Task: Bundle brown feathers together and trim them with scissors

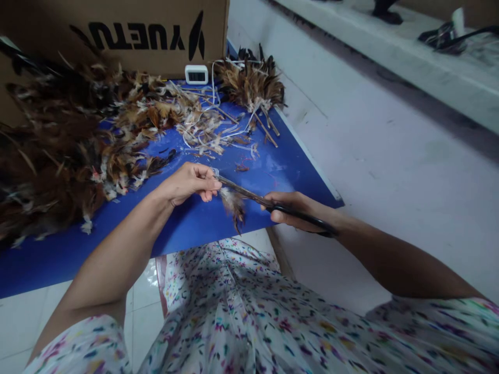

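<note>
At frame centre, the scissors (255, 198) in the curled right hand (302, 203) slant up-left over a feather tuft (234, 204), which the nearer left hand (191, 184) apparently pinches by its top.

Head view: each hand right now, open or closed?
Left hand: closed, pinching beside the feather tuft; exact grip unclear.
Right hand: closed, holding the black handle.

Room between feathers (66, 156) and wall (374, 156)

Brown-and-white feathers (234, 204) hang below a slanting black-handled tool (289, 210).
</note>
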A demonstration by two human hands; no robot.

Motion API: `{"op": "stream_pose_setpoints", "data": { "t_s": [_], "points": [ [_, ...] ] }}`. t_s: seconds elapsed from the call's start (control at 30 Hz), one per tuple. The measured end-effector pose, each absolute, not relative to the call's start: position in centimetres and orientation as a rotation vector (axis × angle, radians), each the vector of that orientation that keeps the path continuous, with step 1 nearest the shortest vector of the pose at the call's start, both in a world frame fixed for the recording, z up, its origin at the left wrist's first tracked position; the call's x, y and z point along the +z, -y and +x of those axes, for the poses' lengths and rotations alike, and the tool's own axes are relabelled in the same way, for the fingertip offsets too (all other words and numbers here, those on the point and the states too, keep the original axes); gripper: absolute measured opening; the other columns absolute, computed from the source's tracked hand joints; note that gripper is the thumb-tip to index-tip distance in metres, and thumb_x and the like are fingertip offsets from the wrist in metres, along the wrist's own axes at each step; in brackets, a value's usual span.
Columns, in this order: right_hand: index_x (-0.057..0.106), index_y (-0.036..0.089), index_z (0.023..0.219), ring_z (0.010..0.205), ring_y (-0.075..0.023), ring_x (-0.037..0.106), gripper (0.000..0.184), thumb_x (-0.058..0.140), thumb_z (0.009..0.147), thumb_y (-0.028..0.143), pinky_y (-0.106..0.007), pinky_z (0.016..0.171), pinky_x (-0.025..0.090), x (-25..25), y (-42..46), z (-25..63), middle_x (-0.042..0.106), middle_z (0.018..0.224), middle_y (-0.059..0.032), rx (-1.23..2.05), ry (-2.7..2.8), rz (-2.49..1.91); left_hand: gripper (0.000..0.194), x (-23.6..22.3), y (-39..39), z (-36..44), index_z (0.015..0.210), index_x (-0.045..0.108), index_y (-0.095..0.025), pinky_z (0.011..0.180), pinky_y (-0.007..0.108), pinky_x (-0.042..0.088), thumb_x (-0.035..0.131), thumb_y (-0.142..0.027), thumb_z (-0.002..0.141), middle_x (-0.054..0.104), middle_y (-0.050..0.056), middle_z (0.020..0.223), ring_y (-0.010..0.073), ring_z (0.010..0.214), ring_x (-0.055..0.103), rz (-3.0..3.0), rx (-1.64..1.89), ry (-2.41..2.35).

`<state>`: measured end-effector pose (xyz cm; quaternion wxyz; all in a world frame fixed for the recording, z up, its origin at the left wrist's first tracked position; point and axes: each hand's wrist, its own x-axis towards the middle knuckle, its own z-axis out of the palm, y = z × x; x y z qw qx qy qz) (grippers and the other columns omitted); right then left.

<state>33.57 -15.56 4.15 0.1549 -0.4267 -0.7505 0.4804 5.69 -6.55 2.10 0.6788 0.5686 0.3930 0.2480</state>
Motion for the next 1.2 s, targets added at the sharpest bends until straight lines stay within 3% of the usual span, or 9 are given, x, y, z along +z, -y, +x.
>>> {"op": "stream_pose_setpoints", "data": {
  "t_s": [0.2,0.5,0.73,0.93,1.2],
  "points": [
    [0.06,0.016,0.105,0.059,-0.0089,0.037,0.045,0.061,0.082,0.054,-0.023,0.055,0.025,3.2,16.0,33.6,0.044,0.065,0.005,1.191,2.163,-1.424,0.03,2.1,6.4,5.8,0.059,0.063,-0.011,0.039,0.015,0.046,0.087,-0.027,0.054,0.063,0.002,0.052,0.0067,0.038,0.054,1.194,0.574,-0.911],
    [0.057,0.014,0.097,0.062,-0.0099,0.037,0.045,0.05,0.088,0.057,-0.024,0.056,0.029,4.3,15.5,33.0,0.043,0.07,0.0021,1.341,2.187,-1.241,0.026,2.1,6.4,5.7,0.057,0.062,-0.011,0.037,0.014,0.045,0.086,-0.023,0.056,0.064,0.003,0.051,0.0066,0.037,0.054,1.176,0.587,-0.913],
    [0.052,0.015,0.112,0.061,-0.0091,0.035,0.047,0.05,0.089,0.056,-0.024,0.056,0.028,5.0,15.1,34.1,0.04,0.072,0.0037,1.306,2.35,-1.231,0.023,1.9,6.3,5.5,0.059,0.065,-0.011,0.036,0.014,0.045,0.085,-0.023,0.056,0.066,0.004,0.053,0.0071,0.038,0.055,1.226,0.533,-0.909],
    [0.055,0.015,0.103,0.064,-0.01,0.039,0.046,0.047,0.089,0.058,-0.023,0.057,0.03,4.5,14.7,34.1,0.046,0.074,0.0016,1.236,2.423,-1.255,0.024,1.8,6.4,5.7,0.059,0.064,-0.011,0.037,0.014,0.045,0.085,-0.024,0.057,0.066,0.003,0.054,0.007,0.039,0.056,1.251,0.483,-0.924],
    [0.056,0.017,0.093,0.059,-0.0087,0.036,0.041,0.053,0.087,0.058,-0.023,0.056,0.026,4.7,14.7,33.8,0.038,0.063,0.0057,1.158,2.417,-1.332,0.02,2.2,6.7,5.7,0.059,0.065,-0.011,0.038,0.014,0.044,0.082,-0.022,0.061,0.064,0.002,0.051,0.0062,0.039,0.055,1.275,0.449,-0.936]
  ]
}}
